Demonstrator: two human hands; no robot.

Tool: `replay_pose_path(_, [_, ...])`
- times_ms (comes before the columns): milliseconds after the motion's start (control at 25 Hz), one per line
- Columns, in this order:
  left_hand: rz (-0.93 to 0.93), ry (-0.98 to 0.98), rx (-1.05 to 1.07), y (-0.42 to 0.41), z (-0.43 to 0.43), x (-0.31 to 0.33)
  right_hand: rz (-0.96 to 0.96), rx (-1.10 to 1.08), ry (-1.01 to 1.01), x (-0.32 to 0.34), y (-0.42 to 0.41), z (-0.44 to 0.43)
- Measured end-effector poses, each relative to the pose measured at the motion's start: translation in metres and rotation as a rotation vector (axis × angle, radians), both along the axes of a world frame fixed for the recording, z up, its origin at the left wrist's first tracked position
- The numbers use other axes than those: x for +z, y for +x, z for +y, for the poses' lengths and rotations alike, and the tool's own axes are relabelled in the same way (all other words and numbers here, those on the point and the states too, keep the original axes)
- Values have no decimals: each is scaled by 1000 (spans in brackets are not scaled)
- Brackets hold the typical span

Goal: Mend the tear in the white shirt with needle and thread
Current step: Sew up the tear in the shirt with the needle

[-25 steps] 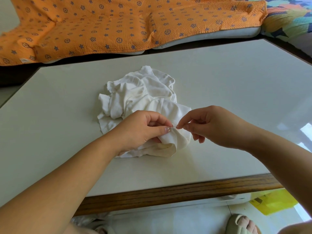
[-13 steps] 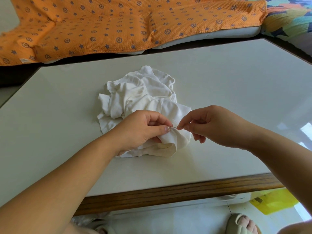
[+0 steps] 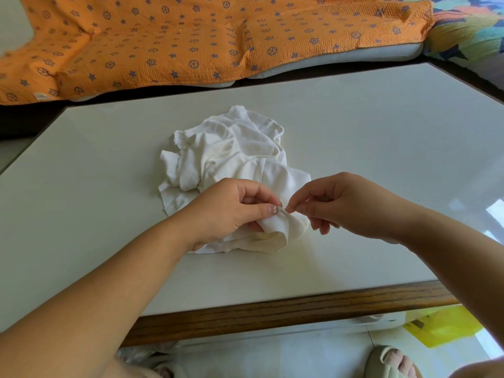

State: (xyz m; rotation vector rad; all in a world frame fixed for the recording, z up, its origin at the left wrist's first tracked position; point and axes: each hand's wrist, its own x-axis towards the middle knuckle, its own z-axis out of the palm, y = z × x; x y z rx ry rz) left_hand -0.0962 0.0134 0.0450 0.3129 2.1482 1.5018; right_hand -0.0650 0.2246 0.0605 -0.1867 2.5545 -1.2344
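A crumpled white shirt [image 3: 231, 148] lies in a heap near the middle of the pale table [image 3: 381, 132]. At the shirt's near edge, the left hand [image 3: 231, 211] grips a raised fold of the cloth between thumb and curled fingers. The right hand [image 3: 346, 205] sits just beside it, thumb and forefinger pinching a thin needle [image 3: 289, 209] whose tip meets the fold by the left thumb. The thread is too fine to make out. Behind the table an orange star-patterned blanket [image 3: 191, 36] covers a cushion. A yellow bag [image 3: 441, 328] lies on the floor, near a foot in a slipper [image 3: 390, 361].
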Motion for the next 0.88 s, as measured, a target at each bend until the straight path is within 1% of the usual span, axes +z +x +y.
replay_pose_path(280, [-58, 41, -4, 2, 4, 0, -41, 31, -117, -7, 0, -3])
replay_pose_path(560, [-89, 48, 29, 4, 8, 0, -1, 97, -201, -6, 2, -7])
replay_pose_path(760, [-136, 81, 64, 4, 11, -3, 22, 86, -180, -7, 8, -11])
replay_pose_path(880, [-185, 93, 63, 3, 12, -4, 66, 44, -113, -5, 11, -16])
